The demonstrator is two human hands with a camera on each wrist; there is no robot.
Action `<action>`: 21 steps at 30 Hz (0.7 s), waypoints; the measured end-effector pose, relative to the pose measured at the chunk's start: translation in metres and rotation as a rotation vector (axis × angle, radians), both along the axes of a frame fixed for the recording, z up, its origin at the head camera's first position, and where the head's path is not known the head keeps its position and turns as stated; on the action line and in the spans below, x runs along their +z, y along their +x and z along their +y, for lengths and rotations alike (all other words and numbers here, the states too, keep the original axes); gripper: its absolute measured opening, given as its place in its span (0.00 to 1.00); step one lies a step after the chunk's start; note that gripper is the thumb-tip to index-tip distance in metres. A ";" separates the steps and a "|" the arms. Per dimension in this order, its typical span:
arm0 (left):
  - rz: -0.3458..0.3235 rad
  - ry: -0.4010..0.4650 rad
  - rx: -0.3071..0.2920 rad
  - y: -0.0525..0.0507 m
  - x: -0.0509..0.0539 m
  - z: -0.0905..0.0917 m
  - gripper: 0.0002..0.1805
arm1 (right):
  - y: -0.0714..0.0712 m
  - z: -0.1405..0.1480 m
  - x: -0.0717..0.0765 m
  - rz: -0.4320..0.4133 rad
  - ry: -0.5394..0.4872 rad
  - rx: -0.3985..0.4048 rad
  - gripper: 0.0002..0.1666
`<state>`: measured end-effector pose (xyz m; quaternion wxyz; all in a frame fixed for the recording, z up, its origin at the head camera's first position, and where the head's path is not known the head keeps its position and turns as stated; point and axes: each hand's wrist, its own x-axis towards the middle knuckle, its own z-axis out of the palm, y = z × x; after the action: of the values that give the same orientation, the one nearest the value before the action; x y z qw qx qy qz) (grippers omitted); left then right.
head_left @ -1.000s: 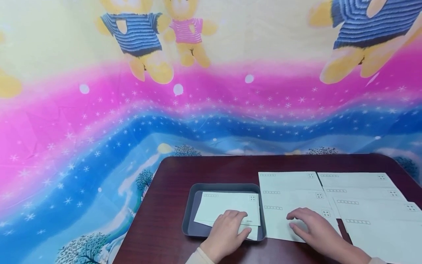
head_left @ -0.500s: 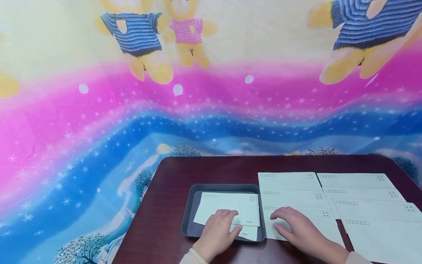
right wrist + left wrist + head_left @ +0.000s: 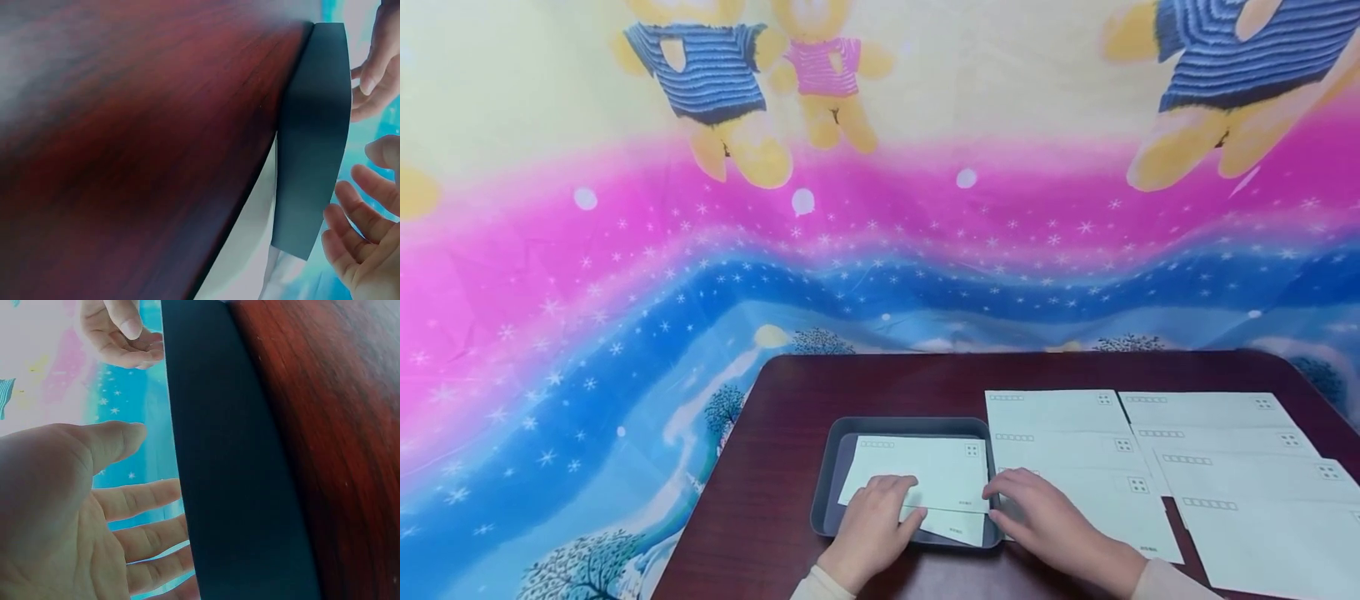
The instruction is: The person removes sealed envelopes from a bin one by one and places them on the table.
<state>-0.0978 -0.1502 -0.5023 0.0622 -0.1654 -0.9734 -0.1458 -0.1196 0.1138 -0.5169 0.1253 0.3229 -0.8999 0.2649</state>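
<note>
White envelopes (image 3: pixel 917 462) lie in a dark grey shallow tray (image 3: pixel 910 425), one overlapping another whose lower corner juts out below. My left hand (image 3: pixel 871 525) is over the tray's front left part, fingers loosely bent above the envelopes; whether they touch cannot be told. Close to the tray's right rim is my right hand (image 3: pixel 1051 518), its fingertips at that edge and nothing in its grasp. The left wrist view has the left fingers spread apart behind the tray's outer wall (image 3: pixel 231 450). In the right wrist view, the right fingers (image 3: pixel 356 212) are slightly curved near the tray wall.
Right of the tray, a column of overlapping envelopes (image 3: pixel 1097 517) lies partly under the right hand. A second overlapping column (image 3: pixel 1262 533) reaches toward the right edge of the dark red wooden table (image 3: pixel 737 500). A printed cloth (image 3: pixel 880 217) with bears hangs behind.
My right hand has moved left, from over the envelope column to the tray's right rim. My left hand has shifted a little left over the tray. The envelopes keep their arrangement.
</note>
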 end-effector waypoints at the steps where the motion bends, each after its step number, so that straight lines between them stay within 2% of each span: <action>1: -0.001 0.000 0.002 0.000 0.000 -0.001 0.20 | -0.001 -0.002 -0.001 0.026 0.002 0.004 0.11; 4: 0.000 -0.001 0.015 -0.001 0.000 -0.004 0.20 | -0.005 -0.009 -0.003 0.102 0.011 0.001 0.12; 7: 0.014 -0.003 0.025 -0.003 0.000 -0.007 0.20 | -0.009 -0.015 -0.002 0.124 0.029 -0.023 0.11; 10: 0.027 0.002 0.029 -0.005 0.000 -0.010 0.20 | -0.011 -0.021 0.000 0.103 0.050 -0.029 0.11; 21: 0.054 0.009 0.041 -0.013 0.002 -0.020 0.20 | -0.029 -0.043 0.004 -0.008 0.128 0.027 0.11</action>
<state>-0.1104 -0.1700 -0.5007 0.0920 -0.1488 -0.9739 -0.1445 -0.1482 0.0706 -0.5131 0.0971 0.3412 -0.9111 0.2099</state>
